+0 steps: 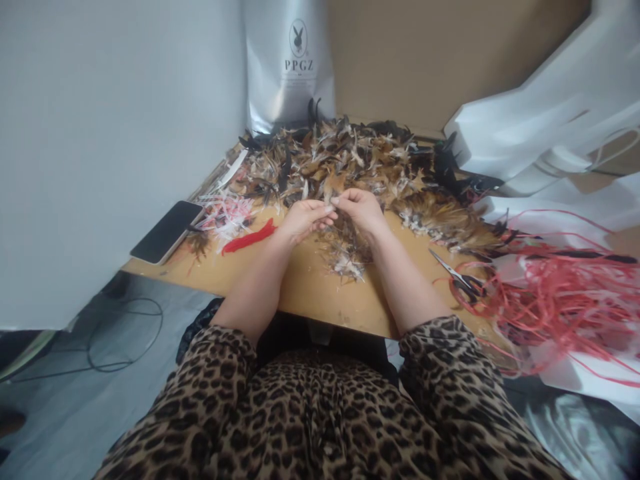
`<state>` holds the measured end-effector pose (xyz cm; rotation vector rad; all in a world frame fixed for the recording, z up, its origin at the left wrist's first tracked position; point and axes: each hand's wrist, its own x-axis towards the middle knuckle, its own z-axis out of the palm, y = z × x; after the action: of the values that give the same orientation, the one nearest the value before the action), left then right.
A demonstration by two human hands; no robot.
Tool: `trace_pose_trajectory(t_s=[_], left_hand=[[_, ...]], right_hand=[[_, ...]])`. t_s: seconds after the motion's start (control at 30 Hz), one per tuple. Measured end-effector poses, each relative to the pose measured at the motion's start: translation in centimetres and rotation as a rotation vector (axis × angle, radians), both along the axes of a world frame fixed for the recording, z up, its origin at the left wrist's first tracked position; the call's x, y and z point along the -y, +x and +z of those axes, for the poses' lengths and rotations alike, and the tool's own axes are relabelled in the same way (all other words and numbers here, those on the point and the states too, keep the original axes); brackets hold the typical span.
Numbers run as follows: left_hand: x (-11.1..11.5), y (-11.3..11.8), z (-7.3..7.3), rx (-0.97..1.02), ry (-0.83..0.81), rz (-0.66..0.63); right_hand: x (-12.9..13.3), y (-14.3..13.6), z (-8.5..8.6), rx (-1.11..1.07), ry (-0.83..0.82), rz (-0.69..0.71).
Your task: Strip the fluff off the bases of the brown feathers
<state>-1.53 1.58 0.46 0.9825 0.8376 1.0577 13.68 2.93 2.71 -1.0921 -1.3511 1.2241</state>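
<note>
My left hand [306, 220] and my right hand [361, 208] meet over the middle of the table, fingertips almost touching. Both are closed in a pinch on a small brown feather [334, 183] that points up between them. Its lower end is hidden by my fingers. Right behind my hands spreads a large heap of brown, black and white feathers [360, 150]. Below them, between my forearms, lies a small pile of feathers with pale ends [349, 263].
To the left are a red bundle of strands [249, 237], pink and white strips [227, 215] and a phone [167, 231]. On the right lie scissors [457, 275], a row of golden-brown feathers [453, 223] and tangled red strips [575, 303]. A silver bag [295, 93] stands behind.
</note>
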Motion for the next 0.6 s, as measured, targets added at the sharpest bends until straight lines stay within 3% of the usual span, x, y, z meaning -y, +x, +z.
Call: trace_pose_trajectory(t_s=[0.27, 0.6], left_hand=[[0.00, 0.13, 0.07, -0.033, 0.079, 0.059], [0.02, 0.29, 0.37, -0.105, 0.114, 0.125]], right_hand=[[0.01, -0.02, -0.05, -0.017, -0.016, 0.031], [0.08, -0.62, -0.35, -0.038, 0.006, -0.035]])
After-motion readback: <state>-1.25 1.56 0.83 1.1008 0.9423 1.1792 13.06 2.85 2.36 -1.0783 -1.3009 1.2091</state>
